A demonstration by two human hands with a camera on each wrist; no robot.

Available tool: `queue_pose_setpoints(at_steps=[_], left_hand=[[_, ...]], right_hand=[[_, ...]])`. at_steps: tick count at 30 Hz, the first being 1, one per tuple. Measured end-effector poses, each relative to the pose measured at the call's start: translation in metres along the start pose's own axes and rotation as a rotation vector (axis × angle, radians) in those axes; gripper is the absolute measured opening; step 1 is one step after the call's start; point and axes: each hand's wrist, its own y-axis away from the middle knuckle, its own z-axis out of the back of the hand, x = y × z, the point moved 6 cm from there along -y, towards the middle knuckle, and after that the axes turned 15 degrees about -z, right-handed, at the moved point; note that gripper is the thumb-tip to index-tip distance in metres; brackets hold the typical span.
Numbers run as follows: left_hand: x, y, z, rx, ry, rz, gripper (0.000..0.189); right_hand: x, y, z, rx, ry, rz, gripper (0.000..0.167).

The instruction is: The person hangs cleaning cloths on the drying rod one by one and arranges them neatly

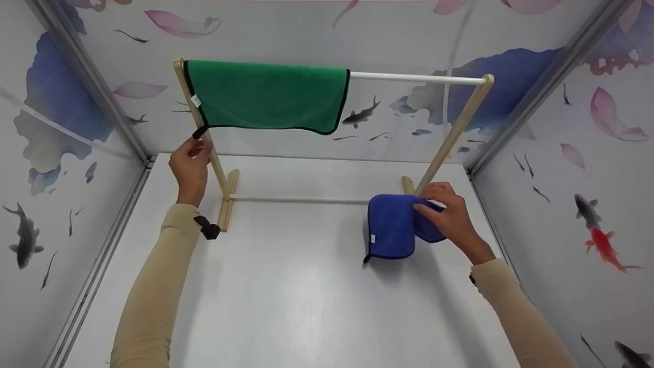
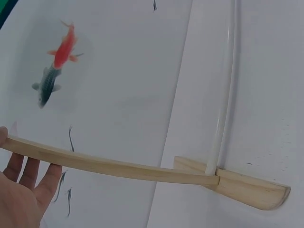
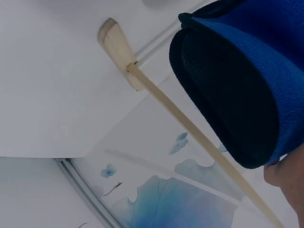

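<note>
A green towel (image 1: 271, 97) with black edging hangs over the top bar of a wooden drying rack, covering its left part. My left hand (image 1: 190, 166) holds the rack's left post (image 1: 218, 166) just below the towel's lower corner. Seen from the left wrist, the thumb lies on one side of that wooden post (image 2: 114, 166) and the fingers (image 2: 47, 185) on the other. My right hand (image 1: 449, 212) pinches a folded blue towel (image 1: 391, 225), also black-edged, in front of the right post's foot. The blue towel (image 3: 289, 90) fills the upper right of the right wrist view.
The rack's white top bar (image 1: 409, 77) shows bare on the right, between the green towel and the right post (image 1: 454, 133). A lower rod (image 1: 301, 200) joins the feet above the white table (image 1: 286, 296). Panels printed with fish and petals (image 1: 587, 179) enclose the table's sides and back.
</note>
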Motion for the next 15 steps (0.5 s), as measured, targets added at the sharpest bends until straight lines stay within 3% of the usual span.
queue_pose_setpoints(at_steps=[6,15], left_hand=[[-0.003,0.0,0.001,0.017,0.004,-0.036,0.029],[0.001,0.002,-0.001,0.028,-0.064,-0.078,0.029]], right_hand=[[0.008,-0.008,0.004,-0.007,0.021,-0.002,0.015],[0.021,-0.016,0.013,-0.024,0.054,-0.028,0.013]])
